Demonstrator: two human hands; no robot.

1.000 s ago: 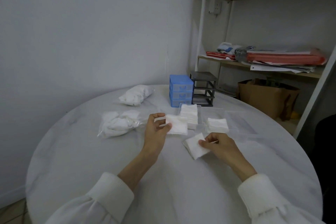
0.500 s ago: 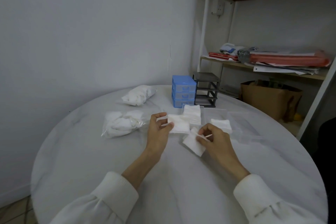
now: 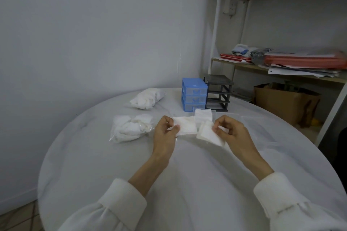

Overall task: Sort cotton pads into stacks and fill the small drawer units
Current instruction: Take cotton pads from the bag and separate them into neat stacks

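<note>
My left hand (image 3: 165, 134) pinches the left edge of a small stack of square white cotton pads (image 3: 186, 125) just above the table. My right hand (image 3: 231, 131) pinches another small stack of pads (image 3: 207, 134) beside it, tilted, its near corner low. Behind them a further stack of pads (image 3: 203, 115) lies in a clear drawer tray. At the far edge stand a blue drawer unit (image 3: 194, 93) with three drawers in it and a dark grey drawer frame (image 3: 217, 92) with no drawers in it.
Two clear bags of loose cotton pads lie on the round white table (image 3: 93, 155): one (image 3: 130, 127) left of my left hand, one (image 3: 147, 98) farther back. A clear tray (image 3: 253, 122) sits to the right. Shelves with papers and a brown bag stand beyond the table.
My right hand has lifted its stack of pads and brought it up and left, close to the stack in my left hand. The left hand has stayed nearly still.
</note>
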